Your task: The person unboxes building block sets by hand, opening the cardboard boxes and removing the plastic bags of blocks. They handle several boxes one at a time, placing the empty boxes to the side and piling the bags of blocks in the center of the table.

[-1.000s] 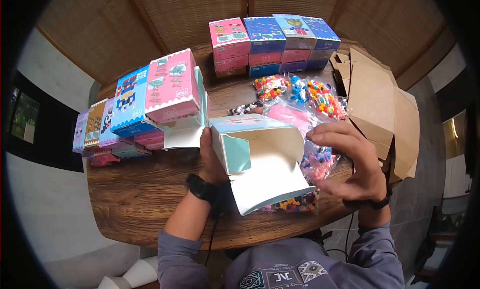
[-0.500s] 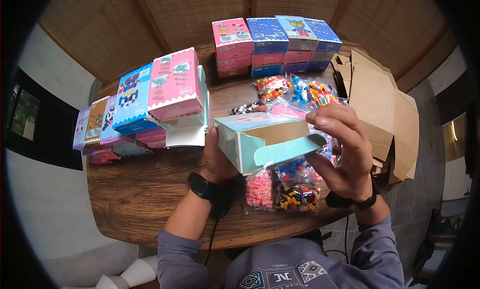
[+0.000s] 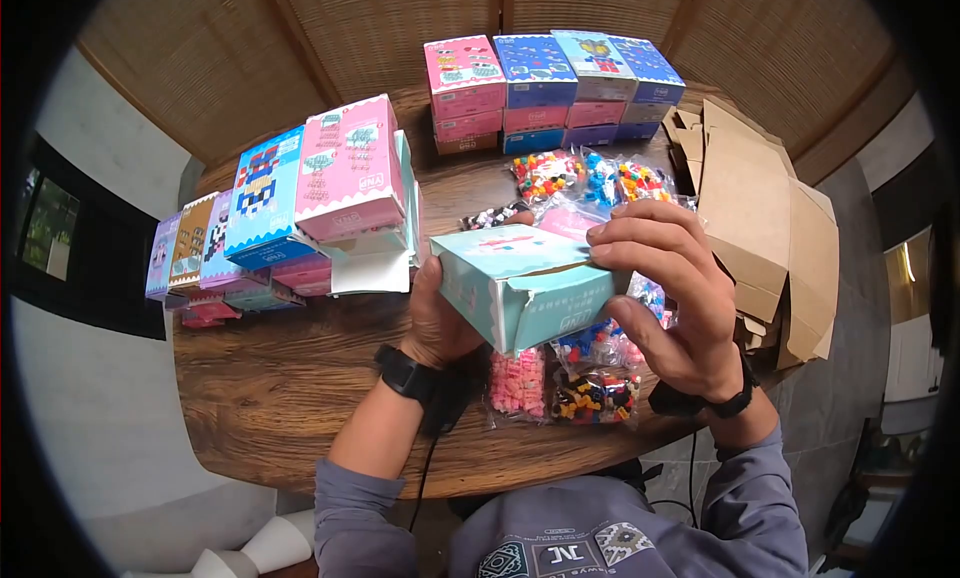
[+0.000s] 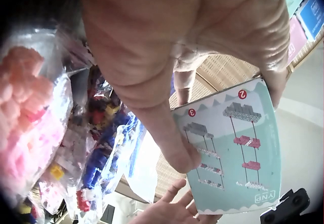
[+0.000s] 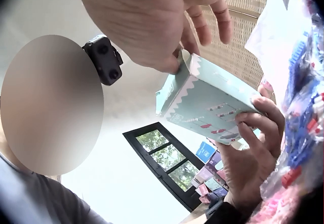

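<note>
A mint-green cardboard toy-brick box (image 3: 478,290) is held above the table, its open end toward the person's body. My left hand (image 3: 436,316) grips the box from its left side and underneath, the thumb along the near left edge. The end flap (image 3: 570,310), printed with white lettering, is folded up over the opening, with a narrow gap along its top edge. At the right corner of that end, my right hand (image 3: 682,296) pinches the box, fingers on the upper edge and thumb at the flap. Printed assembly steps (image 4: 238,148) show on one side in the left wrist view.
Bags of pink bricks (image 3: 518,383) and mixed bricks (image 3: 596,396) lie below the box, with more bags (image 3: 548,174) behind. Stacked toy boxes stand at left (image 3: 345,168) and at the back (image 3: 535,73). Flattened brown cardboard (image 3: 750,208) lies at right on the wooden table (image 3: 290,378).
The end flap has swung up from hanging down to cover the opening. My right hand has moved from beside the box onto its flap corner; my left hand still holds the box.
</note>
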A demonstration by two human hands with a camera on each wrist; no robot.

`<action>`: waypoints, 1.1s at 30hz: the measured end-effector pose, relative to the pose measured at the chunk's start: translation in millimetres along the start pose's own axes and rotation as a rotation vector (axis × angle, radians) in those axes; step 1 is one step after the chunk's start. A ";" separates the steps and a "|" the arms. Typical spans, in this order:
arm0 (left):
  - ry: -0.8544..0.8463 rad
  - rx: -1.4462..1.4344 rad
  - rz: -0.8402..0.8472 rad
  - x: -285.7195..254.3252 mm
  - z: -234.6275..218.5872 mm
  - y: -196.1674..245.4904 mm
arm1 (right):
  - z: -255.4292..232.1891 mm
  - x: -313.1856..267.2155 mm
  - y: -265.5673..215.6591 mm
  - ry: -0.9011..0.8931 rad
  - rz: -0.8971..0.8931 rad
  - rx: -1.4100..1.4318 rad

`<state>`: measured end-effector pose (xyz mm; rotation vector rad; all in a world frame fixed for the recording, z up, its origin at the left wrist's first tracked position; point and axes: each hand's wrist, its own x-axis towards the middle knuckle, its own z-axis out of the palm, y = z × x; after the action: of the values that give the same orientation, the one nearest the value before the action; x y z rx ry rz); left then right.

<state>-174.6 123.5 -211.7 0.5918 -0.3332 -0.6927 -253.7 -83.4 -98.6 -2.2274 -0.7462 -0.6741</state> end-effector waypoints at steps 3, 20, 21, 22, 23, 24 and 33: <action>0.002 -0.008 -0.007 -0.6 3.9 2.1 | 1.2 -1.3 3.4 -0.005 0.003 -0.014; 0.029 0.195 -0.004 -3.4 17.0 5.1 | -7.8 -7.7 -7.5 -0.144 0.615 0.407; 0.019 0.174 -0.016 -3.8 15.0 5.3 | -6.4 -7.6 -10.2 -0.135 0.635 0.471; 0.009 0.154 -0.029 -4.1 10.8 5.3 | -3.4 -7.8 -14.4 -0.126 0.653 0.536; -0.001 0.134 -0.042 -4.0 7.4 4.7 | -2.0 -7.7 -16.6 -0.115 0.672 0.600; -0.010 0.135 -0.045 -4.4 5.3 3.6 | -2.8 -7.7 -16.6 -0.123 0.723 0.637; -0.006 0.045 -0.071 -13.9 -4.0 -1.6 | 0.4 -8.7 -2.8 -0.217 0.864 0.994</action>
<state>-183.6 133.5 -217.2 0.6470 -0.3354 -0.7569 -261.6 -84.2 -103.2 -1.4407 -0.0789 0.3336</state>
